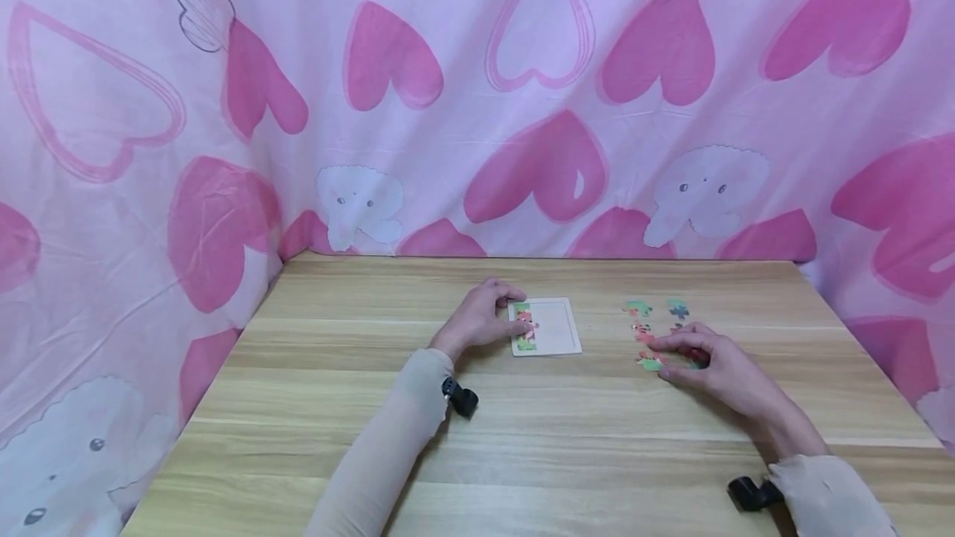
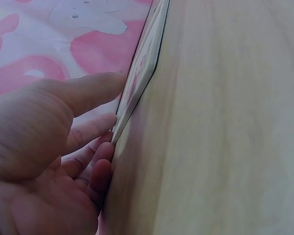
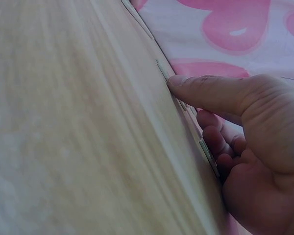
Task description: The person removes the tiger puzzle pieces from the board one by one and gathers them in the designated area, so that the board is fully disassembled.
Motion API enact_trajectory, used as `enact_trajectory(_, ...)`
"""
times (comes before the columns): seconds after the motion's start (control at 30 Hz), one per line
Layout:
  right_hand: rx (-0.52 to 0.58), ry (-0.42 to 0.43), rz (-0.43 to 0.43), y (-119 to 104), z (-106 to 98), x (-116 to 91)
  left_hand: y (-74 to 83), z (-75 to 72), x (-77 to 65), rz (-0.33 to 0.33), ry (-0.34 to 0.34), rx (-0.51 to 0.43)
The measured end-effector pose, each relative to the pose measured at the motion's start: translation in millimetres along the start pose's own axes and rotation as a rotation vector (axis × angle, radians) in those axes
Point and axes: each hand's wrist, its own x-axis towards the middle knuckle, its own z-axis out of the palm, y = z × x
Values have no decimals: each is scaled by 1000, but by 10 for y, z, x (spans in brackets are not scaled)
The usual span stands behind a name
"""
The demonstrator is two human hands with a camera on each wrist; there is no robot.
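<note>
A square jigsaw board (image 1: 555, 330) lies flat on the table, with a column of joined pieces (image 1: 525, 338) along its left side. At that side is my left hand (image 1: 481, 317), its thumb resting on the pieces and its fingers by the upper left corner; the left wrist view shows the board edge (image 2: 146, 78) against the thumb and fingertips. My right hand (image 1: 719, 367) reaches over loose puzzle pieces on the right. Its thumb touches a green piece (image 1: 649, 364), and its index fingertip is by a red piece (image 1: 643, 331). The palm hides some pieces.
Farther back lie another green piece (image 1: 638, 307) and a blue-green piece (image 1: 677, 309). The wooden table (image 1: 567, 454) ends at a pink heart-patterned curtain (image 1: 462, 139) behind and at the sides. Black wrist cameras sit on both sleeves.
</note>
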Motion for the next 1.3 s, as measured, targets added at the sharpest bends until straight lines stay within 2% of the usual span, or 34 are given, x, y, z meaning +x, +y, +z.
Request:
enact_trajectory(0.17,16,11,-33,-2,8,-6,-31,-25,6,6,-12,10)
enact_trajectory(0.4,204,53,-74,75,6,-32,-51,-39,26,0,-20,8)
enact_trajectory(0.5,238,72,-100,110,1,-45,-49,-32,31,-8,-19,1)
enact_trajectory(0.67,236,94,-91,146,-19,-52,-42,-11,36,-23,-18,-9)
enact_trajectory(0.83,243,142,-27,142,-63,-34,-30,8,50,-29,-7,3)
enact_trajectory(0.97,309,169,6,59,-115,3,-23,24,65,-32,-1,2)
enact_trajectory(1.03,279,182,-23,-11,-138,42,-22,28,68,-33,1,-3)
enact_trajectory(1.17,145,189,-118,-209,-145,156,-27,34,60,-42,7,-3)
enact_trajectory(1.3,184,156,-168,-438,-74,330,-40,35,45,-49,7,-5)
